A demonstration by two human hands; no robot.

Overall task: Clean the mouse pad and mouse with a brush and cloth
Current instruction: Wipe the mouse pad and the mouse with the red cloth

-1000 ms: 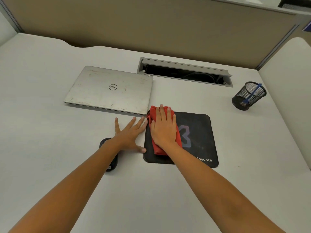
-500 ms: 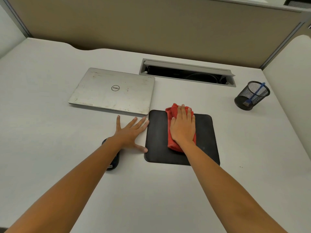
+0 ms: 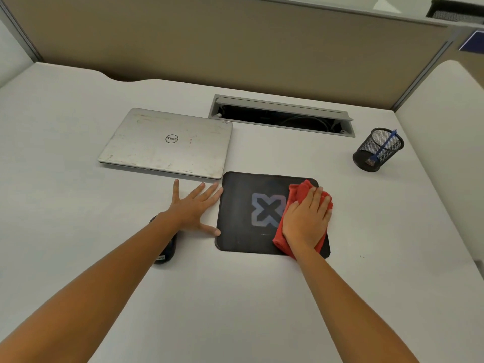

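A black mouse pad (image 3: 243,205) with a grey X logo lies on the white desk. My right hand (image 3: 306,221) presses flat on a red cloth (image 3: 298,191) at the pad's right edge. My left hand (image 3: 192,208) lies flat with fingers spread on the desk, its fingertips and thumb touching the pad's left edge. A black mouse (image 3: 167,251) sits on the desk, mostly hidden under my left forearm. A blue brush (image 3: 383,146) leans inside a black mesh cup (image 3: 377,149) at the right.
A shut silver laptop (image 3: 167,142) lies behind my left hand, close to the pad's far left corner. An open cable tray (image 3: 282,115) is set in the desk behind it. A beige partition closes the back; a white side panel stands at the right.
My right hand has slid the red cloth from the pad's left side across to its right edge, uncovering the logo. My left hand has stayed in place.
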